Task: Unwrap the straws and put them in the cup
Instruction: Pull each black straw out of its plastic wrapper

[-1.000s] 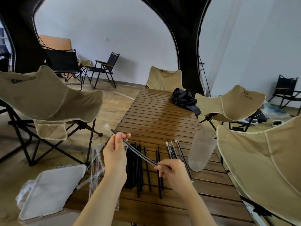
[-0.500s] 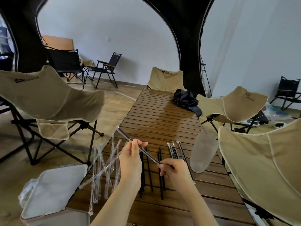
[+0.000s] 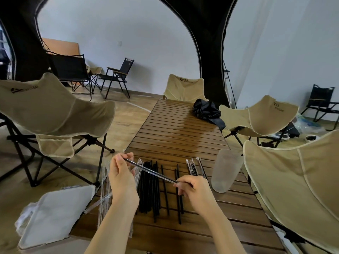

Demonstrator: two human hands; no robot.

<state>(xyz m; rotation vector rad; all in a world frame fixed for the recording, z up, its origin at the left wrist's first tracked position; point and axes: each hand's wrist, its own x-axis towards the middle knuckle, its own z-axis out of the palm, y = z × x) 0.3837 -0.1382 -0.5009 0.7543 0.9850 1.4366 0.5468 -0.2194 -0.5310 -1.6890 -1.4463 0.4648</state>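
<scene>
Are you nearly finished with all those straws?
Not yet. Done: a bunch of bare black straws lie on the table beside empty wrappers. In hand: the left hand and right hand hold one wrapped straw. Left: a few unopened straws by the cup, which looks empty.

Indoor camping-gear setup: dark tent arch (image 3: 207, 52), beige folding chairs (image 3: 55, 109), slatted roll-up table (image 3: 176, 129), white walls.

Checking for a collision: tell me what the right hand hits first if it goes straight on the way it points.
Likely the left hand, which pinches the far end of the straw that the right hand holds. Loose straws lie below that line; depth is unclear.
</scene>
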